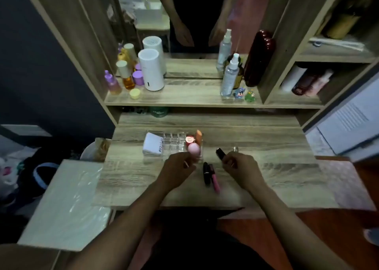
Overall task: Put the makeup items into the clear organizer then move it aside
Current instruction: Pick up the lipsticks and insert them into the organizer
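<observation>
The clear organizer [174,144] stands on the wooden dressing table [266,173]. Its right end holds a pink sponge egg [193,148], a red round item [190,139] and an orange sponge [199,136]. A white folded item [152,146] rests at its left end. My left hand [177,167] hovers just in front of the organizer, fingers curled, nothing clearly in it. My right hand [240,166] grips a black tube [220,153]. Between my hands lie a black mascara [206,173] and a pink lip tube [215,178] on the table.
A small clear item [235,148] sits beyond my right hand. The upper shelf [184,99] carries a white cylinder device [151,69], purple and yellow bottles [123,79], spray bottles [229,77], a dark red bottle [259,57] and small figurines [244,94]. A white board [63,204] lies left.
</observation>
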